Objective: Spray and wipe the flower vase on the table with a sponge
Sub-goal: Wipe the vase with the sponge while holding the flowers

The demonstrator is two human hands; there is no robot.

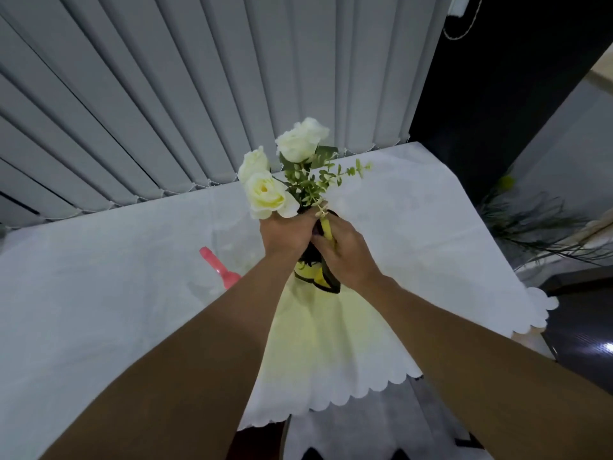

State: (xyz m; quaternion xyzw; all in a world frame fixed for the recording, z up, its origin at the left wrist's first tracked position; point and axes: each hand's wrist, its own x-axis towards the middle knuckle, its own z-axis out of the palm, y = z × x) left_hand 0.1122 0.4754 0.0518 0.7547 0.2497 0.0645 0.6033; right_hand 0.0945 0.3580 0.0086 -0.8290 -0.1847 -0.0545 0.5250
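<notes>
Grey vertical blinds (199, 94) hang behind the white-clothed surface (99, 293), where one pink spray bottle (220, 268) lies partly hidden by the left forearm. Three white roses (265, 194) stand in the one vase (315, 270), held above the surface's near edge. The left hand (287, 232) grips its neck; the right hand (345, 254) presses a yellow sponge (326, 229) against it.
</notes>
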